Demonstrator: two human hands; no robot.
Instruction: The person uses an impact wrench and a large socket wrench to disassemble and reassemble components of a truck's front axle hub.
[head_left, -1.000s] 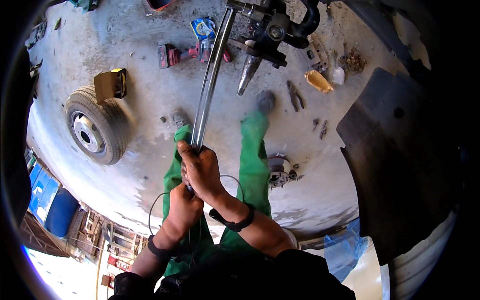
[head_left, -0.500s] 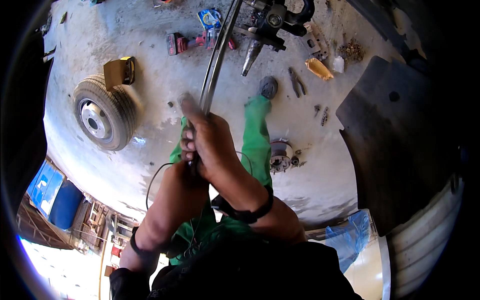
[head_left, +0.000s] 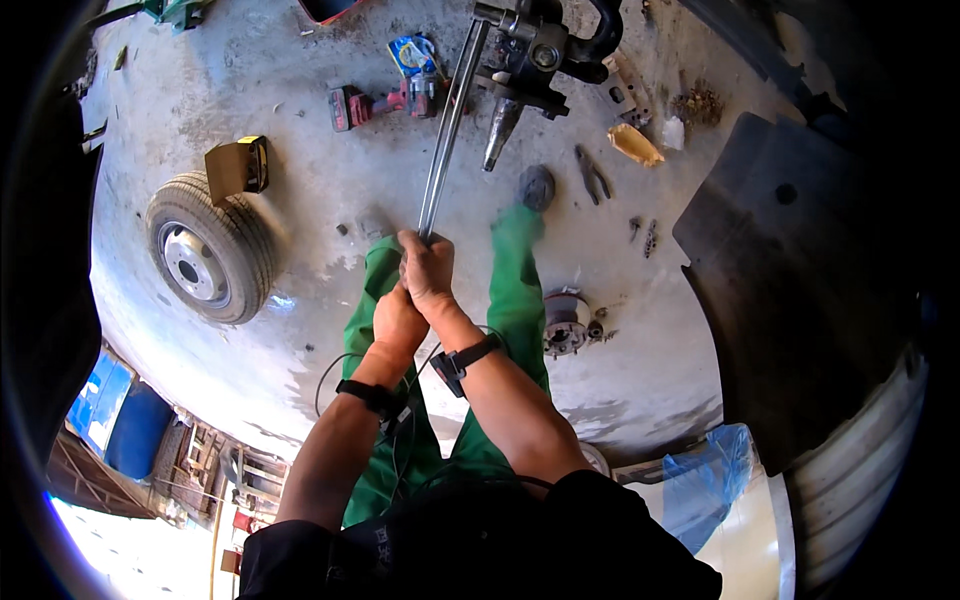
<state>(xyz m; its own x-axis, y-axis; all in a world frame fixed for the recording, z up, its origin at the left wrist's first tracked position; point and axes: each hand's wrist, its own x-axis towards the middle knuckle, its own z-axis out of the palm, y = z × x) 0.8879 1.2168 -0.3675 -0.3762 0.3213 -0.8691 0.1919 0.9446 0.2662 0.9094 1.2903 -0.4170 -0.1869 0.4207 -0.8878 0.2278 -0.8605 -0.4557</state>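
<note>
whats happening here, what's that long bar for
A person standing on a concrete floor grips the near end of a long metal bar with both hands, right hand ahead of the left hand. The bar's far end meets a dark metal assembly. A wheel, a red power tool and pliers lie around.

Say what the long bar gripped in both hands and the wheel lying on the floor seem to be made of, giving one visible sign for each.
Long bar: probably steel, bare and polished, since it shines silver-grey along its length. Wheel: a black, matt tyre with tread, likely rubber, around a pale grey rim that looks like painted or bare metal. Left hand and right hand grip the bar's near end.
</note>
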